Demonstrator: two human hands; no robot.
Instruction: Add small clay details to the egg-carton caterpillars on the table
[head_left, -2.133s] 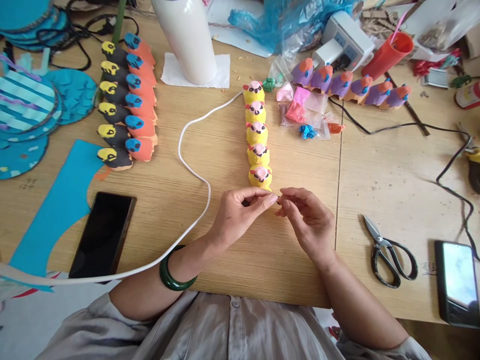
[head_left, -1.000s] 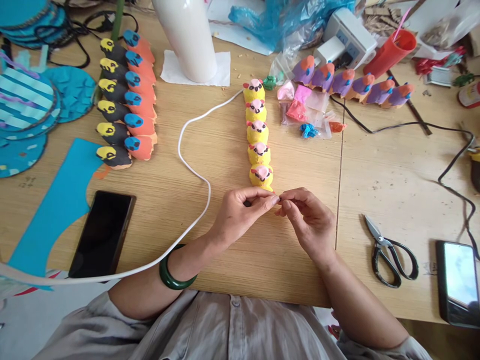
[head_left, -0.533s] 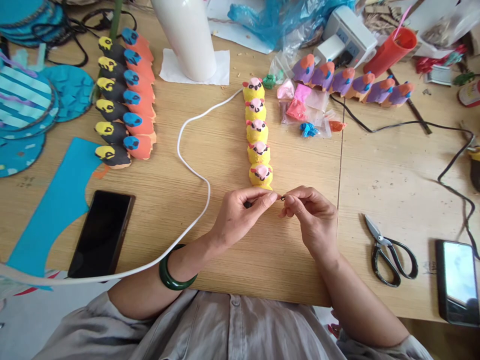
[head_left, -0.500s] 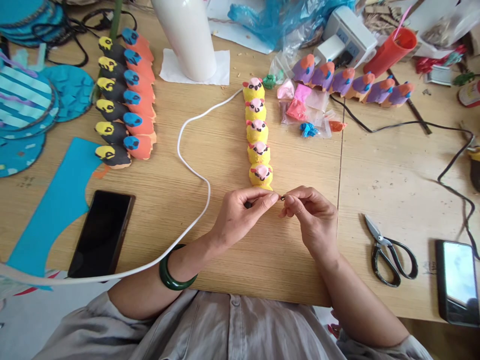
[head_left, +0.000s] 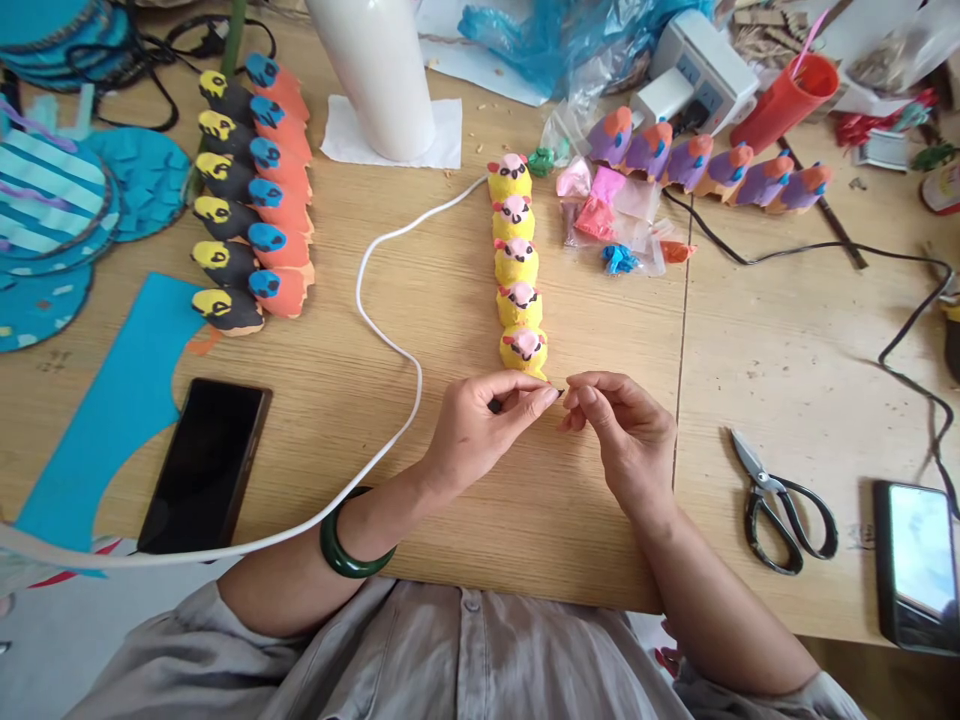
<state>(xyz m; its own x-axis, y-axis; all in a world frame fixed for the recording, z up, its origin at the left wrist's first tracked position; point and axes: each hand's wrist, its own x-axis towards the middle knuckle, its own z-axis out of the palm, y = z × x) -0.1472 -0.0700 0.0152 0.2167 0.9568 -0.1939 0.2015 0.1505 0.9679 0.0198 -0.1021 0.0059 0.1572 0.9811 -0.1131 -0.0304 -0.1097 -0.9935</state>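
Across the whole lower view lies a light wooden table, with a dark seam that runs through its right part. On its left side rests a cut blue sheet. Beyond it two rows lie side by side, touching: black shapes with yellow tops and orange shapes with blue tops. At the far side a white cylinder stands on a piece of white paper. To the right of it extends a row of purple shapes with orange tops.

Near the middle is the yellow row, five round forms with pink faces and red sides, pointing away from the person; its near end is just beyond the left hand. The right hand is opposite, its thumb and forefinger close together; I cannot tell if they hold something.

A dark phone lies at left, and open scissors at right. Small plastic packets lie beside the yellow row. Smallest is a dark bit, pinched between the left thumb and forefinger.
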